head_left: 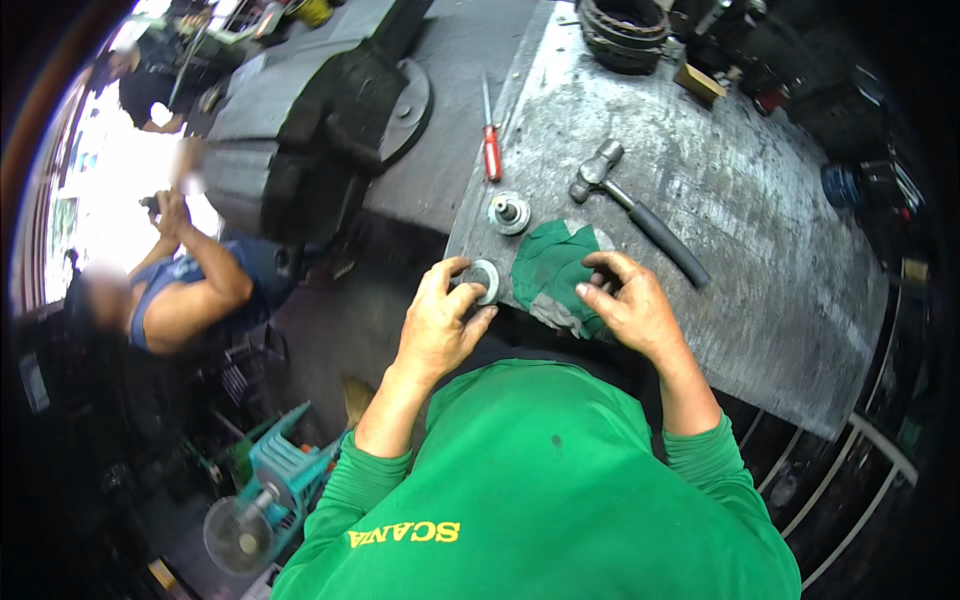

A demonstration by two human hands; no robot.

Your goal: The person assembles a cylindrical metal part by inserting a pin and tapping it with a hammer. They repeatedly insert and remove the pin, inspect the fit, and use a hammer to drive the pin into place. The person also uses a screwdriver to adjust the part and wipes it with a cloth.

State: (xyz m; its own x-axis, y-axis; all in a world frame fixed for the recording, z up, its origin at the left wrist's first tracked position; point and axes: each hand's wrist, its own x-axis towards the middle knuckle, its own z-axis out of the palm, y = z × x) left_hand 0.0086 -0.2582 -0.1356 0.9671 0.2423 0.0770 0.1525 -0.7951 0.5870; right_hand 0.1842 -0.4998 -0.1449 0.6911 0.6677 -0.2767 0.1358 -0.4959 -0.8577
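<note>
My left hand (440,318) pinches a metal ring (486,281) between thumb and fingers at the near left edge of the metal bench. My right hand (628,305) has its thumb and fingers closed on the right side of a green cloth (552,262) with grey patches, which lies on the bench. Just beyond the ring stands a round metal part with a dark centre stud (509,213). A ball-peen hammer (640,214) with a dark grip rests to the right of the cloth. Farther off, a screwdriver (491,150) with a red handle lies near the bench's left side.
A large bench vise (300,130) stands at the upper left. Dark stacked rings (624,35) and a small yellowish box (700,84) sit at the bench's far side. Another person (195,285) is at the left, hands raised. A teal fan (270,495) stands lower left.
</note>
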